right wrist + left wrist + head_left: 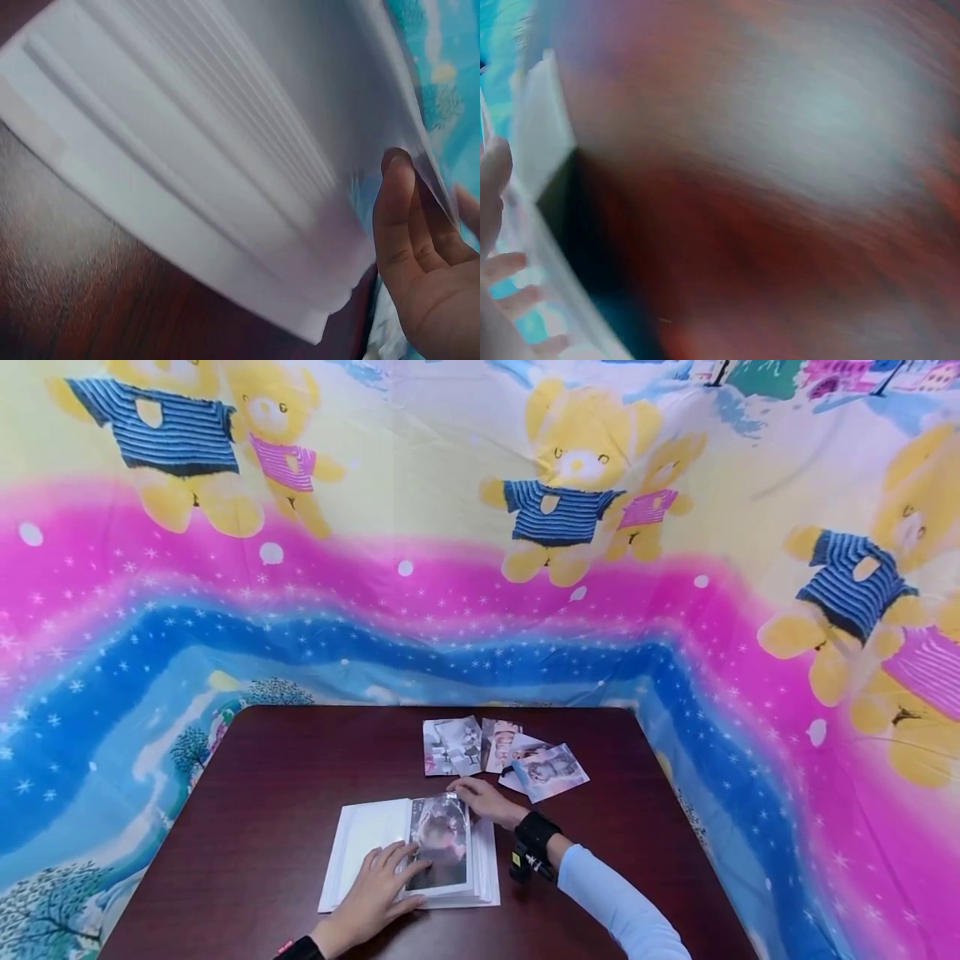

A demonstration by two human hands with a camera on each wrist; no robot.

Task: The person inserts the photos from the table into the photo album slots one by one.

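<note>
Here, the left hand [377,889] lies across the open album [365,837]

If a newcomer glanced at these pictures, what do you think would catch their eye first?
Probably the bright teddy-bear backdrop behind the dark table. Next might come the open album on the table, the left hand resting on it and the right hand pinching a page. Just beyond lie loose photos.
</note>
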